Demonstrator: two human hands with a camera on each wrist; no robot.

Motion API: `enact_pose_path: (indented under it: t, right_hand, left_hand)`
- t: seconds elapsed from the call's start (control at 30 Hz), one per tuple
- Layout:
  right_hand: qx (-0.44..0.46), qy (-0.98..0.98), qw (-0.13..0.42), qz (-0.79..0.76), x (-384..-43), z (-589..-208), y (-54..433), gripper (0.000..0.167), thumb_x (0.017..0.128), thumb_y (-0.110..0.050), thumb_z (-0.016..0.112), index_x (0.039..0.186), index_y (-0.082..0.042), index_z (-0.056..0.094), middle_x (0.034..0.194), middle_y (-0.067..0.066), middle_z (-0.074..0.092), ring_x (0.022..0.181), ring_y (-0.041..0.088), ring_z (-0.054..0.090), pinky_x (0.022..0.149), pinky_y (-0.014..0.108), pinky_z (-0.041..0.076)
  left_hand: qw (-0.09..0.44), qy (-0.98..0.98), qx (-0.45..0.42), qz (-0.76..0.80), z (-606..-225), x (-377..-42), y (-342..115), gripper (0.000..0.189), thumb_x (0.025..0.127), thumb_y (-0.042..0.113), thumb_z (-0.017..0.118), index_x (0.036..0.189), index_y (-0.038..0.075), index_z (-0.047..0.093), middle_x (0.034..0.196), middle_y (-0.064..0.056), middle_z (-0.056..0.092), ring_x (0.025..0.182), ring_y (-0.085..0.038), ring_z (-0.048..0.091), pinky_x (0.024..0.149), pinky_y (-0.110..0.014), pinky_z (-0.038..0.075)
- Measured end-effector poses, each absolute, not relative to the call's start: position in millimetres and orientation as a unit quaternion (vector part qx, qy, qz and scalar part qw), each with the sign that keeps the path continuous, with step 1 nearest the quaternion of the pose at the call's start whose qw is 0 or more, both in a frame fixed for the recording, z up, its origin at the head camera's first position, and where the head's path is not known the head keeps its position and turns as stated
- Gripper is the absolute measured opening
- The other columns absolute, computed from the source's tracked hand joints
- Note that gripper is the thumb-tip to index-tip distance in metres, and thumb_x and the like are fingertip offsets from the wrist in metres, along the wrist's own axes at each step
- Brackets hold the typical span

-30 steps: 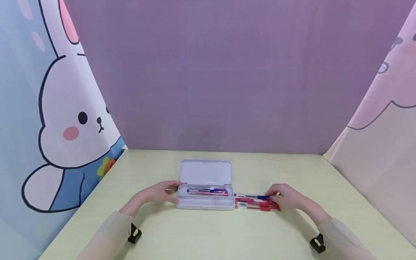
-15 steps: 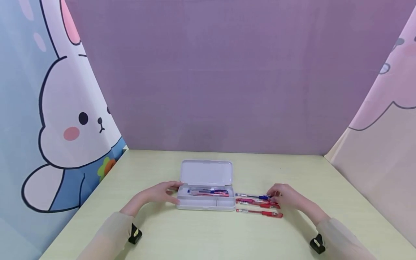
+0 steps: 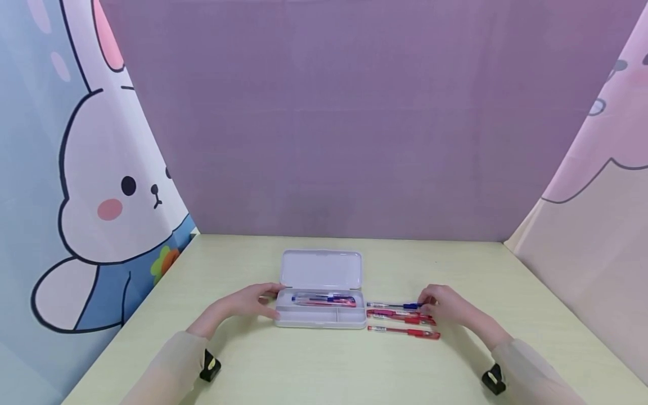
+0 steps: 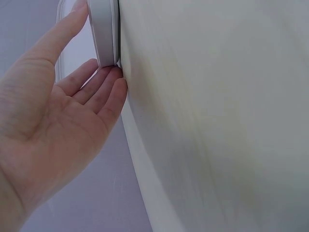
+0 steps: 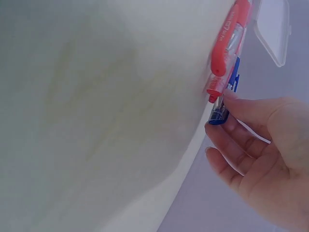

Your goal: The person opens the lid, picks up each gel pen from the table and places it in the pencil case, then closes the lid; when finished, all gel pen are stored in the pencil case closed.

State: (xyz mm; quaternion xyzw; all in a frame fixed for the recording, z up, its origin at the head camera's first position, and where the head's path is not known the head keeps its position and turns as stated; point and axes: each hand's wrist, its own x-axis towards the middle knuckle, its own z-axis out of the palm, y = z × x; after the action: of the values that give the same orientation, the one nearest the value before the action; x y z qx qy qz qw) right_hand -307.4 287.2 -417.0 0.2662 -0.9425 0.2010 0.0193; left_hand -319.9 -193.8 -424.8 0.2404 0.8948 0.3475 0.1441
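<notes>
A white pencil case (image 3: 309,323) stands with its lid raised, blue and red pens (image 3: 324,300) lying in its rear compartment. My left hand (image 3: 250,300) holds the case's left end, thumb toward the front corner and fingers toward the back. That thumb and those fingertips meet the case's end in the left wrist view. To the right of the case, my right hand (image 3: 442,302) pinches the capped end of a clear pen with a blue cap (image 5: 219,115). Red pens (image 3: 387,312) lie just in front of it, and another red pen (image 3: 405,332) lies nearer the front.
The pale table (image 3: 324,371) runs back to a purple backdrop (image 3: 329,140). Cartoon-printed curtains (image 3: 116,169) hang at both sides. The lid (image 3: 321,269) leans back behind the case.
The front red pen has come away from the other red pens and now lies apart, nearer the front. Both hands have stayed nearly in place.
</notes>
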Motion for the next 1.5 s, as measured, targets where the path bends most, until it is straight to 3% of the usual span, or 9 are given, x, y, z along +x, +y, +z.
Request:
enact_pose_path:
  t: [0.4,1.03,1.23,1.5]
  right_hand:
    - [0.303,-0.928,0.071,0.206,-305.4,-406.8,290.6,0.007,0.083,-0.002,0.066,0.090,-0.003,0.067,0.082,-0.002,0.062,0.074,0.008,0.059,0.064,0.022,0.053]
    - [0.302,-0.916,0.107,0.244,-307.4,-400.2,270.2,0.006,0.085,-0.007,0.066,0.090,-0.009,0.068,0.080,-0.006,0.061,0.070,0.001,0.050,0.060,0.020,0.048]
    - [0.335,-0.893,0.153,0.259,-310.6,-402.7,258.1,0.009,0.081,-0.001,0.068,0.088,-0.007,0.068,0.078,-0.006,0.061,0.068,0.000,0.049,0.057,0.019,0.048]
    - [0.328,-0.899,0.114,0.268,-314.3,-401.4,239.1,0.006,0.086,-0.007,0.066,0.090,-0.010,0.068,0.080,-0.007,0.060,0.070,0.002,0.050,0.061,0.019,0.049]
  left_hand:
    - [0.142,0.893,0.241,0.353,-424.2,-318.3,-193.0,0.074,0.079,0.033,0.075,0.139,0.005,0.042,0.139,-0.017,0.046,0.125,-0.034,0.045,0.105,-0.050,0.040]
    - [0.146,0.889,0.240,0.362,-424.8,-319.3,-194.0,0.075,0.078,0.032,0.076,0.139,0.005,0.042,0.140,-0.016,0.045,0.126,-0.034,0.045,0.105,-0.050,0.039]
    - [0.146,0.888,0.245,0.361,-425.1,-320.0,-195.2,0.074,0.079,0.031,0.076,0.139,0.004,0.042,0.139,-0.017,0.045,0.126,-0.035,0.045,0.105,-0.050,0.039]
    - [0.147,0.888,0.243,0.362,-425.7,-320.2,-194.6,0.074,0.079,0.030,0.076,0.139,0.004,0.042,0.140,-0.018,0.045,0.126,-0.036,0.044,0.106,-0.051,0.039]
